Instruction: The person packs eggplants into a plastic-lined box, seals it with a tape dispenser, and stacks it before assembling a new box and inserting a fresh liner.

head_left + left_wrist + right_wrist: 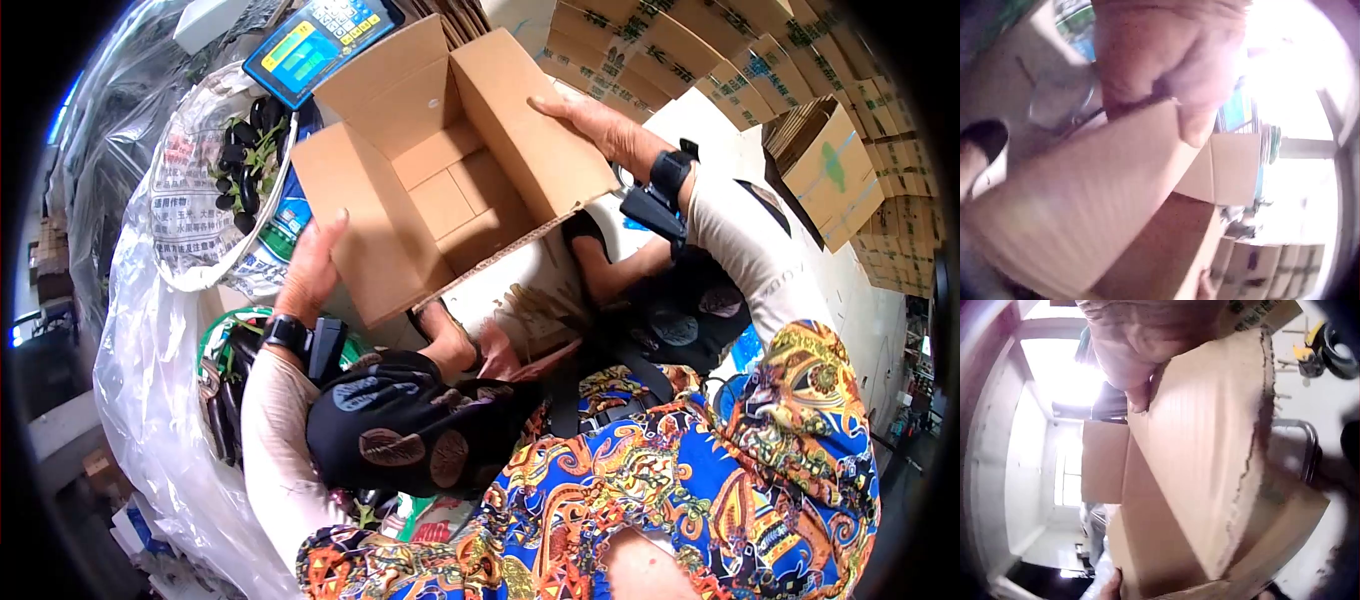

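Observation:
Both hands hold up an open cardboard box (460, 200) with its flaps spread, and its inside shows bare brown walls and bottom. My left hand (314, 262) grips the left side flap, thumb lying on the upper face. In the left wrist view the same hand (1166, 56) pinches the flap's edge, thumb on one side and fingers under it. The right hand (590, 122) grips the right flap near its far corner, thumb over the edge. In the right wrist view that hand (1154, 344) clasps the flap, its fingers mostly hidden behind the cardboard.
A white woven sack (185, 200) of eggplants (250, 150) stands to the left, with more eggplants (228, 390) in a bag below it. A blue-framed scale display (322, 42) is behind the box. Stacked printed cartons (690, 60) line the back right.

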A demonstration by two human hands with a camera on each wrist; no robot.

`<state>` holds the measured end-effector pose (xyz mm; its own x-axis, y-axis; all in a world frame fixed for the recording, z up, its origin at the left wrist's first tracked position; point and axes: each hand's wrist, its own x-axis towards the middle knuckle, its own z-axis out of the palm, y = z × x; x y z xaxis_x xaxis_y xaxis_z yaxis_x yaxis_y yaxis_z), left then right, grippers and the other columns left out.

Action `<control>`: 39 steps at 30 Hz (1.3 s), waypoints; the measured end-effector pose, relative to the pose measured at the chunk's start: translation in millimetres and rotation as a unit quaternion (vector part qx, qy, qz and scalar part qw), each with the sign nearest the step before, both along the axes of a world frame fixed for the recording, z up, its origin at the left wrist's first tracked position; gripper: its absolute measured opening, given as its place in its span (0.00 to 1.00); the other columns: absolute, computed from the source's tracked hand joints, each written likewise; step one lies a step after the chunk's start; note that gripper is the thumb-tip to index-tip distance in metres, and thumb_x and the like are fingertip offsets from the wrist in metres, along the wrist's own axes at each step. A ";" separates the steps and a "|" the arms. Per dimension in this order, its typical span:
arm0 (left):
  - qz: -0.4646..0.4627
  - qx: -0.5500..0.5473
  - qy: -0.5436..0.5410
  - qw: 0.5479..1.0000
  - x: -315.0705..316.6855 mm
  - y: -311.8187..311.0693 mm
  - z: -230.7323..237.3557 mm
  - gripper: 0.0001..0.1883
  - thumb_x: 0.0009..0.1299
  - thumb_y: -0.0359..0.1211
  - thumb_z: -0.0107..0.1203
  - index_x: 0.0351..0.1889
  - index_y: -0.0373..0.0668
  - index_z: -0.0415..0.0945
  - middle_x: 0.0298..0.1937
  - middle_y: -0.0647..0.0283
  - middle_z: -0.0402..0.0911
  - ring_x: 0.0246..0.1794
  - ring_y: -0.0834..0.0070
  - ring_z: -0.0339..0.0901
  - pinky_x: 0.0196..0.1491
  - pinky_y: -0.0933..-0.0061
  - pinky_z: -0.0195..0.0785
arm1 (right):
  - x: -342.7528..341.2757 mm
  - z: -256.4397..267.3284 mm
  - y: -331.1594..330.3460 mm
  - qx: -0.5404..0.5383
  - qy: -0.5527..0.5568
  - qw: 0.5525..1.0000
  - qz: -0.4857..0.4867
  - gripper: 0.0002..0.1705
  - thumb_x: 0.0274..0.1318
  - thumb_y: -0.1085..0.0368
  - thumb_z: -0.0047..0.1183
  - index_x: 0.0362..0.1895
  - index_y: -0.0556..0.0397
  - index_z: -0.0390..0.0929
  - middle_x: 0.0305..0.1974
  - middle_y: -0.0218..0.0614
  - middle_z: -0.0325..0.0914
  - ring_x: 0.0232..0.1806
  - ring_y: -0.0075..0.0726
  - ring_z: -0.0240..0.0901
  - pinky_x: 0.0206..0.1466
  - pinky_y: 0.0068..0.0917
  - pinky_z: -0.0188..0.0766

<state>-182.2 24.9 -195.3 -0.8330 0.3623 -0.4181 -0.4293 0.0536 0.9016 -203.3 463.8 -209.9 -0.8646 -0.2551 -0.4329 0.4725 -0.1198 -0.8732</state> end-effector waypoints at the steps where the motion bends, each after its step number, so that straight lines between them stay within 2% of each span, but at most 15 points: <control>1: 0.023 -0.002 -0.044 0.999 2.7 5.0 -2.5 0.29 0.72 0.44 0.54 0.66 0.40 0.63 0.56 0.58 0.76 0.57 0.68 0.72 0.55 0.65 0.69 | 1.3 6.1 -1.8 0.104 0.042 0.994 0.013 0.36 0.59 0.47 0.58 0.65 0.54 0.65 0.53 0.37 0.76 0.50 0.25 0.75 0.51 0.27 0.75; 3: 0.034 -0.114 -0.069 0.990 1.1 9.0 -6.2 0.40 0.66 0.49 0.62 0.69 0.38 0.57 0.54 0.56 0.76 0.55 0.66 0.72 0.53 0.64 0.70 | 12.0 2.5 -6.5 0.399 0.194 0.895 -0.047 0.38 0.57 0.45 0.58 0.62 0.58 0.67 0.55 0.50 0.73 0.54 0.46 0.73 0.54 0.36 0.71; 5: 0.038 -0.253 0.125 0.958 -6.4 7.2 -9.9 0.42 0.62 0.49 0.65 0.68 0.37 0.58 0.53 0.53 0.76 0.52 0.63 0.72 0.53 0.62 0.69 | 10.8 -7.4 -11.2 0.606 0.400 0.685 -0.060 0.38 0.53 0.45 0.58 0.60 0.59 0.68 0.55 0.55 0.69 0.58 0.60 0.64 0.61 0.49 0.62; 6: 0.039 -0.322 0.220 0.920 -7.7 3.8 -10.5 0.43 0.60 0.49 0.67 0.68 0.37 0.59 0.52 0.51 0.76 0.51 0.62 0.72 0.53 0.61 0.69 | 15.5 9.0 -25.1 0.646 0.425 0.634 -0.021 0.36 0.54 0.43 0.57 0.57 0.56 0.72 0.55 0.53 0.69 0.59 0.60 0.63 0.61 0.50 0.62; 8: -0.016 -0.460 0.456 0.762 7.5 11.3 -13.0 0.38 0.60 0.47 0.67 0.62 0.34 0.68 0.47 0.46 0.76 0.49 0.49 0.70 0.56 0.56 0.64 | 22.9 33.7 -39.2 0.673 0.352 0.648 0.052 0.39 0.53 0.38 0.57 0.55 0.59 0.75 0.56 0.56 0.73 0.60 0.57 0.67 0.60 0.46 0.66; 13: -0.125 -0.565 0.323 0.749 18.9 59.8 17.7 0.29 0.68 0.51 0.56 0.51 0.31 0.76 0.38 0.43 0.79 0.44 0.47 0.75 0.50 0.51 0.68 | -9.4 56.4 -56.7 0.635 0.158 0.723 0.220 0.33 0.48 0.42 0.59 0.40 0.64 0.80 0.39 0.56 0.80 0.45 0.60 0.77 0.47 0.46 0.74; 16: -0.223 -0.459 0.239 0.826 -6.3 69.5 23.3 0.31 0.66 0.53 0.57 0.44 0.28 0.78 0.33 0.41 0.80 0.38 0.45 0.79 0.43 0.50 0.72 | -20.4 40.9 -57.5 0.593 0.179 0.745 0.248 0.22 0.48 0.57 0.52 0.38 0.67 0.78 0.37 0.60 0.79 0.43 0.62 0.77 0.46 0.47 0.73; 17: -0.160 -0.426 0.120 0.882 -13.0 84.4 35.8 0.26 0.62 0.46 0.58 0.41 0.27 0.78 0.32 0.40 0.81 0.35 0.46 0.81 0.39 0.53 0.74 | -22.8 25.8 -55.4 0.585 0.207 0.737 0.269 0.21 0.47 0.59 0.51 0.38 0.67 0.78 0.36 0.60 0.79 0.41 0.62 0.77 0.45 0.47 0.73; 20: -0.057 -0.252 0.121 0.958 -26.7 81.6 -49.4 0.21 0.60 0.38 0.55 0.42 0.27 0.78 0.34 0.39 0.82 0.37 0.48 0.82 0.41 0.56 0.74 | -25.8 18.1 -61.6 0.514 0.149 0.822 0.195 0.21 0.44 0.62 0.49 0.38 0.67 0.78 0.35 0.59 0.79 0.37 0.59 0.77 0.41 0.46 0.72; 21: -0.037 -0.271 0.107 0.956 -20.5 95.2 -24.5 0.19 0.58 0.32 0.52 0.43 0.28 0.77 0.33 0.43 0.82 0.34 0.52 0.83 0.39 0.59 0.74 | -25.3 18.9 -51.8 0.495 0.128 0.836 0.199 0.20 0.44 0.61 0.49 0.37 0.66 0.78 0.35 0.59 0.79 0.37 0.59 0.78 0.38 0.45 0.73; 22: -0.087 -0.244 0.066 0.964 -20.8 94.0 -9.6 0.13 0.65 0.33 0.49 0.42 0.32 0.75 0.27 0.68 0.74 0.26 0.80 0.68 0.30 0.76 0.63 | -25.1 20.9 -46.1 0.478 0.109 0.848 0.203 0.21 0.44 0.60 0.49 0.36 0.65 0.79 0.35 0.59 0.80 0.37 0.59 0.79 0.35 0.44 0.73; 24: -0.066 -0.214 0.050 0.973 -6.9 94.5 16.3 0.13 0.65 0.32 0.49 0.42 0.32 0.75 0.28 0.68 0.75 0.26 0.81 0.69 0.29 0.77 0.62 | -19.4 23.1 -50.6 0.502 0.160 0.822 0.217 0.20 0.44 0.62 0.47 0.35 0.68 0.77 0.33 0.57 0.78 0.36 0.54 0.77 0.39 0.45 0.72; 26: -0.061 -0.211 0.081 0.972 -5.7 79.4 -17.7 0.21 0.60 0.33 0.53 0.49 0.29 0.73 0.37 0.47 0.83 0.34 0.63 0.84 0.36 0.64 0.76 | -15.1 29.7 -53.0 0.511 0.169 0.807 0.242 0.20 0.45 0.61 0.49 0.34 0.69 0.77 0.32 0.56 0.78 0.36 0.52 0.78 0.38 0.44 0.72; 34: -0.099 -0.224 -0.016 0.969 23.2 84.3 29.3 0.23 0.63 0.35 0.53 0.53 0.29 0.71 0.42 0.51 0.82 0.38 0.66 0.83 0.30 0.67 0.81 | 2.4 66.2 -52.4 0.402 0.031 0.844 0.354 0.22 0.50 0.57 0.55 0.35 0.70 0.75 0.32 0.52 0.79 0.32 0.44 0.81 0.32 0.36 0.79; 39: -0.251 -0.294 0.051 0.921 24.0 72.2 2.9 0.18 0.68 0.37 0.50 0.49 0.32 0.71 0.32 0.58 0.80 0.24 0.71 0.80 0.28 0.73 0.76 | 4.8 69.5 -20.4 0.278 -0.118 0.837 0.456 0.23 0.53 0.55 0.65 0.41 0.64 0.77 0.32 0.47 0.80 0.30 0.38 0.81 0.32 0.33 0.82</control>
<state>-158.3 97.1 -192.4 -0.6677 0.4483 -0.5943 -0.1323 0.7141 0.6874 -198.5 443.4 -140.4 -0.2924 -0.4646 -0.8359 0.3131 0.7794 -0.5427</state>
